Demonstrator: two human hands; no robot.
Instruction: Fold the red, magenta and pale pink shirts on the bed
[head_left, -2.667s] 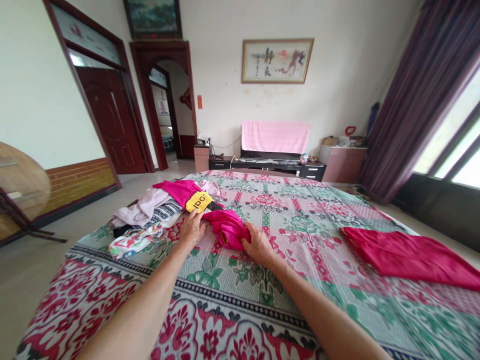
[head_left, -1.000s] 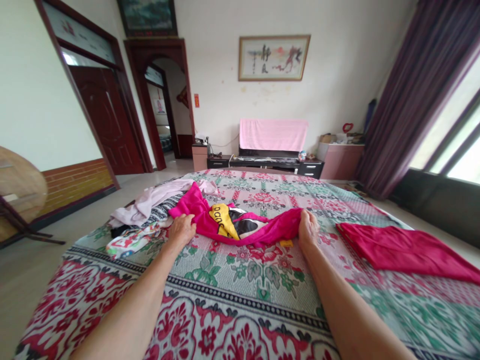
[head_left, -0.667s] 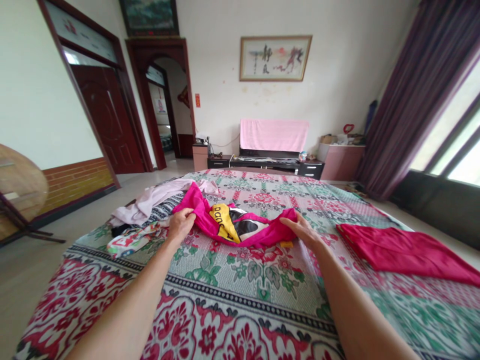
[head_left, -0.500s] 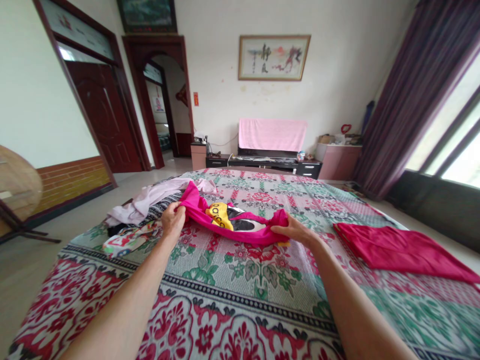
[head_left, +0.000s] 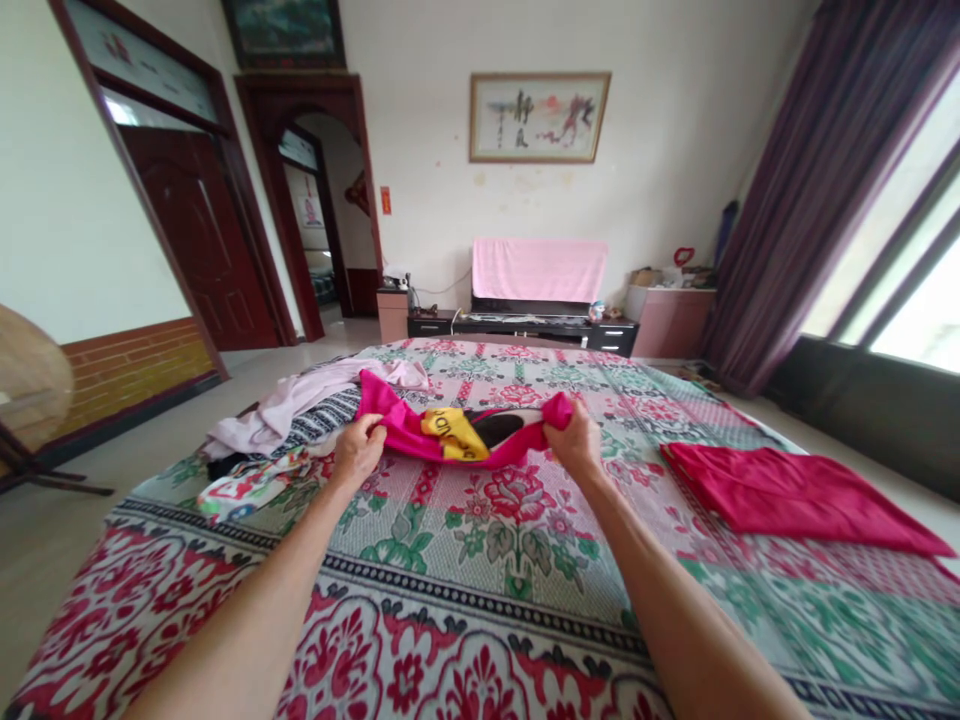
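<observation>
A bright pink T-shirt [head_left: 456, 436] with a yellow, black and white print stretches between my two hands, above the flowered bedspread [head_left: 517, 540]. My left hand [head_left: 360, 448] is closed on its left end. At the opposite end, my right hand [head_left: 574, 437] grips bunched pink cloth. The shirt sags in a shallow curve, and lettering shows on the yellow patch. Whether its lower edge touches the bedspread I cannot tell. Just left of my left hand lies a loose heap of clothes: a pale pink garment [head_left: 266, 405], a black-and-white patterned one [head_left: 326, 415] and a colourful print one [head_left: 251, 488].
A folded red garment [head_left: 802, 495] lies flat on the bedspread at the right. Beyond the far edge stands a low black cabinet [head_left: 517, 328] with a pink cloth [head_left: 538, 268] above it. At the left is a round wooden board [head_left: 30, 375] on a stand.
My right hand has risen slightly and turned, lifting its end of the shirt. The shirt's lower edge is higher, and its print has creased, showing less white. The view has shifted slightly.
</observation>
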